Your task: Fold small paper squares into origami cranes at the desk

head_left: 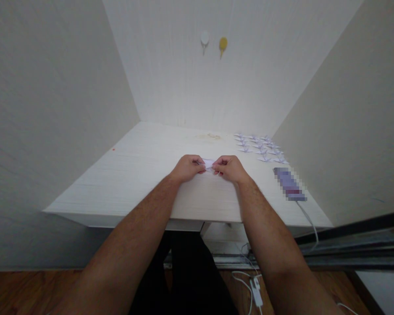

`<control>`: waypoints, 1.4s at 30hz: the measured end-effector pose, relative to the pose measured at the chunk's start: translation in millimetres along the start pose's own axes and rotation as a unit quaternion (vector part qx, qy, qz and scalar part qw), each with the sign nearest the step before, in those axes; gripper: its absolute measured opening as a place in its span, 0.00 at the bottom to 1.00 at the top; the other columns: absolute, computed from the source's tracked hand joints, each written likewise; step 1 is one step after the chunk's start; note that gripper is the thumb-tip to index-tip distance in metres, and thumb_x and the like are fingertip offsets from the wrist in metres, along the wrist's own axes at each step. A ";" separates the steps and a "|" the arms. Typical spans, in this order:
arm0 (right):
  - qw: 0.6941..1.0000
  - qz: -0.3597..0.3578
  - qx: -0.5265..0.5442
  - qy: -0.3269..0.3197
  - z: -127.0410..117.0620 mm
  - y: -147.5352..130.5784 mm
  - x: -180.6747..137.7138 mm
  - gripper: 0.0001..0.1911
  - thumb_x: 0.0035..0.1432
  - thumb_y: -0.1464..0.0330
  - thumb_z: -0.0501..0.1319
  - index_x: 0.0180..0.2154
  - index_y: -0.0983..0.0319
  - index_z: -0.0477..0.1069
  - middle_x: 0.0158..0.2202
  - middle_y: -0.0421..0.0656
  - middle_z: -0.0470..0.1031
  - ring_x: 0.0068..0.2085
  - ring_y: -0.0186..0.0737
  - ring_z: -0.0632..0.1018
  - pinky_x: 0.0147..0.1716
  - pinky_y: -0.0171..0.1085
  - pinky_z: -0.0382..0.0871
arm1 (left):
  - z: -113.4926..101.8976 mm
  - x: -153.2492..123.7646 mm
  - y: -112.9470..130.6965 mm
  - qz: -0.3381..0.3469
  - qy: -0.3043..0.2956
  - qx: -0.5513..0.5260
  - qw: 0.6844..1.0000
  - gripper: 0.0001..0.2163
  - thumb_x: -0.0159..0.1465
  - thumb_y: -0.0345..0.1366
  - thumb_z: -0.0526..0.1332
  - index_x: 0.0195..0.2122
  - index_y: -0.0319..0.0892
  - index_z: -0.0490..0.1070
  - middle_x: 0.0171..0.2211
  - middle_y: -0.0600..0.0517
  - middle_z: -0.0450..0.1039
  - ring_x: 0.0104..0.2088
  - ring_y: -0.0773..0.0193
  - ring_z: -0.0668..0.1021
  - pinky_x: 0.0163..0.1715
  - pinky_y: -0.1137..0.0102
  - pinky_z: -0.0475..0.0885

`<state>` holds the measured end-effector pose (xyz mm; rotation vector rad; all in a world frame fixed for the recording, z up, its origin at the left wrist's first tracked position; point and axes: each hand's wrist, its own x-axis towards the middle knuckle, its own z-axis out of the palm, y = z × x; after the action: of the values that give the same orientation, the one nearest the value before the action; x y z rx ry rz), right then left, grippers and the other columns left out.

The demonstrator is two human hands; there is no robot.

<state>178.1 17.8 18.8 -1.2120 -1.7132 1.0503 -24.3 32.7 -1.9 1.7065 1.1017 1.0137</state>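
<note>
Between my two hands is a small piece of pale lilac-white paper [209,163], just above or on the white desk. My left hand [191,166] pinches its left side with thumb and fingers. On the other side, my right hand [229,167] grips the right edge in the same way. The fingers cover much of the paper, so its exact folds are hard to make out. Several folded paper cranes [262,148] of the same pale colour stand in rows at the desk's back right.
A blurred-out phone-like device [289,183] lies on the right of the white desk [118,183], with a white cable [310,218] running over the edge. Walls close in the desk at left, back and right. A white power strip [256,292] lies on the wooden floor.
</note>
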 end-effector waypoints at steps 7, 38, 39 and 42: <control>1.000 0.017 0.024 -0.005 -0.7 -3.4 -0.8 0.08 0.48 0.67 0.66 0.30 0.64 0.72 0.21 0.42 0.76 0.22 0.34 0.76 0.19 0.29 0.66 | 0.5 -0.5 1.6 -0.018 0.005 -0.023 1.000 0.06 0.52 0.35 0.65 0.28 0.39 0.73 0.24 0.50 0.77 0.26 0.65 0.79 0.27 0.73 0.71; 0.999 0.009 0.038 0.031 4.2 8.9 5.3 0.07 0.48 0.67 0.66 0.29 0.64 0.72 0.22 0.43 0.78 0.23 0.34 0.77 0.25 0.32 0.72 | 1.5 -0.8 4.4 -0.002 0.079 0.058 0.995 0.08 0.50 0.38 0.65 0.28 0.40 0.75 0.23 0.53 0.75 0.25 0.65 0.75 0.25 0.73 0.66; 0.999 0.009 0.039 0.033 4.4 9.2 5.4 0.07 0.48 0.67 0.65 0.29 0.64 0.72 0.23 0.44 0.78 0.23 0.34 0.77 0.25 0.32 0.72 | 1.8 -0.8 4.6 -0.003 0.079 0.061 0.995 0.08 0.50 0.38 0.65 0.28 0.40 0.75 0.23 0.53 0.76 0.25 0.65 0.75 0.26 0.73 0.66; 0.998 0.003 0.026 0.054 6.0 8.1 4.8 0.07 0.48 0.67 0.65 0.28 0.64 0.71 0.23 0.44 0.78 0.24 0.35 0.78 0.25 0.32 0.72 | 2.8 -1.4 6.1 -0.005 0.082 0.057 0.995 0.07 0.50 0.38 0.65 0.28 0.40 0.75 0.24 0.52 0.76 0.25 0.65 0.75 0.26 0.72 0.67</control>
<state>174.1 23.0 9.7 -1.2207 -1.5916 1.0087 -20.5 29.2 2.7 1.7293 1.2951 1.1191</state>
